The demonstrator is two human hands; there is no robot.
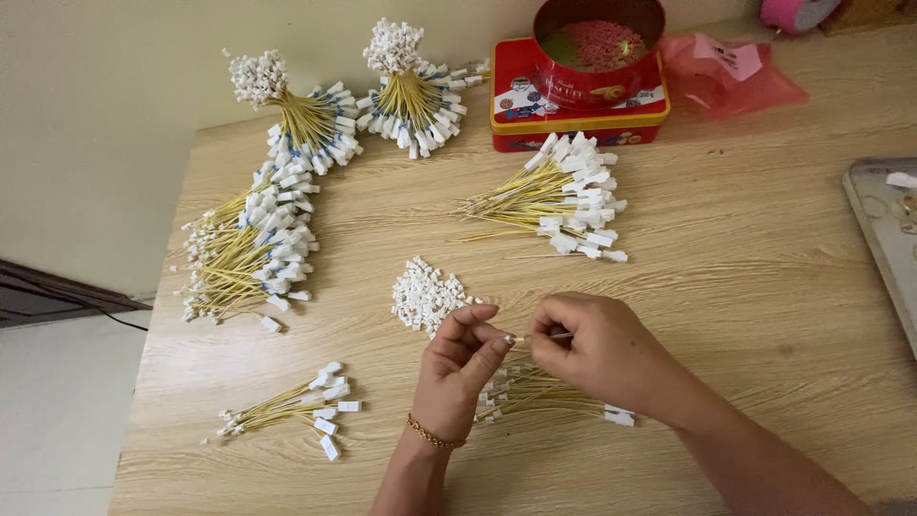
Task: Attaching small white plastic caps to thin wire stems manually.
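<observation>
A thin yellow wire (549, 336) was pinched between the left hand (465, 358) and right hand (597, 346); small white plastic connectors (425, 294) lay at eleven o'clock. Several finished bundles (248, 253) were laid out; one uncapped sheaf (554, 196) remained.

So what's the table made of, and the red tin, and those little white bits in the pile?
The table looks like pale wood or a wood-look laminate: straight grain lines, dull sheen. The red tin seems to be painted metal, glossy with a rolled rim. The little white bits look like hard matte plastic, small and blocky, though they are too small to be sure.
</observation>
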